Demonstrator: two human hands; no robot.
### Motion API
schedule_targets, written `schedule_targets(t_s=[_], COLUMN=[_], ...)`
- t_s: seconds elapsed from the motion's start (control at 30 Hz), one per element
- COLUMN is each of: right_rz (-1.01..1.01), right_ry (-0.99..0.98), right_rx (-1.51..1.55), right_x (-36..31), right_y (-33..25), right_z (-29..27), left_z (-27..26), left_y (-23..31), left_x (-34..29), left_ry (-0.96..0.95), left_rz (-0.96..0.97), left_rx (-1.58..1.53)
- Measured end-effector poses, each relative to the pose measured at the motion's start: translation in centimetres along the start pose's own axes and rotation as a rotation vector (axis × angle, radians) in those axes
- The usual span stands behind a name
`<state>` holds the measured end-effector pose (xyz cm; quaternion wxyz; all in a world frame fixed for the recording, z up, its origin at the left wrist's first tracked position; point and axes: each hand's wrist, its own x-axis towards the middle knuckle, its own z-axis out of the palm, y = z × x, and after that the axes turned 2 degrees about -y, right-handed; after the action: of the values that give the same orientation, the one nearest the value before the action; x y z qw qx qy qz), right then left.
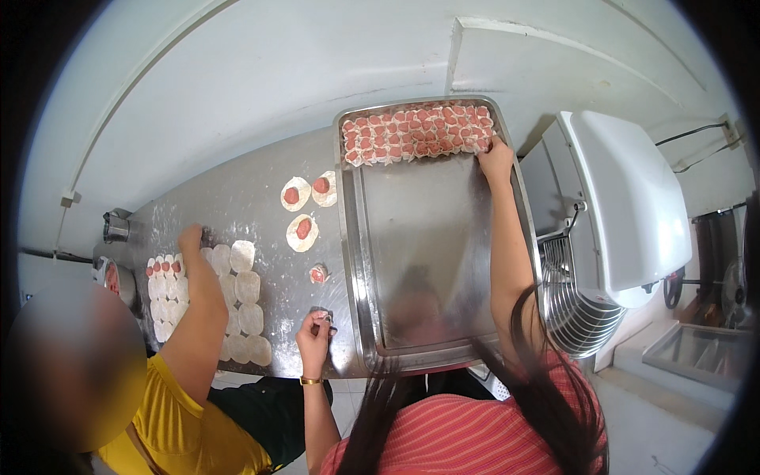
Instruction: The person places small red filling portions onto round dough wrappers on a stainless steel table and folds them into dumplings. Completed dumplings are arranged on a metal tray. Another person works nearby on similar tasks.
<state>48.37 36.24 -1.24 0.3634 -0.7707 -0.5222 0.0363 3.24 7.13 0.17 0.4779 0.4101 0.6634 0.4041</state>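
My right hand reaches to the far right end of a large metal tray. Its fingertips are closed on a small open-topped dumpling at the end of the packed rows of dumplings. Near the table's front edge, left of the tray, my left hand is pinched together. Something small and pale shows at its fingertips, too little to make out. Just beyond it sits a single gathered dumpling. Farther back lie round wrappers topped with pink filling.
At left, a co-worker's hand reaches over rows of plain wrappers, several topped with filling. Metal containers stand at the table's far left. A white machine with a wire guard stands close to the tray's right side. Flour dusts the metal table.
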Motion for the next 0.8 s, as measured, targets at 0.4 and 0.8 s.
schedule_targets(t_s=[0.4,0.8], right_rz=[0.097,0.198], right_ry=[0.055,0.072], right_rx=[-0.041,0.091], right_x=[-1.5,-1.6], right_y=[-1.4,-1.6], right_z=[-0.1,-0.6], left_z=[-0.5,0.0], left_y=[-1.0,-0.3], left_x=[-0.5,-0.7], left_ry=[0.004,0.020], left_rz=[0.049,0.039], left_rx=[0.039,0.026])
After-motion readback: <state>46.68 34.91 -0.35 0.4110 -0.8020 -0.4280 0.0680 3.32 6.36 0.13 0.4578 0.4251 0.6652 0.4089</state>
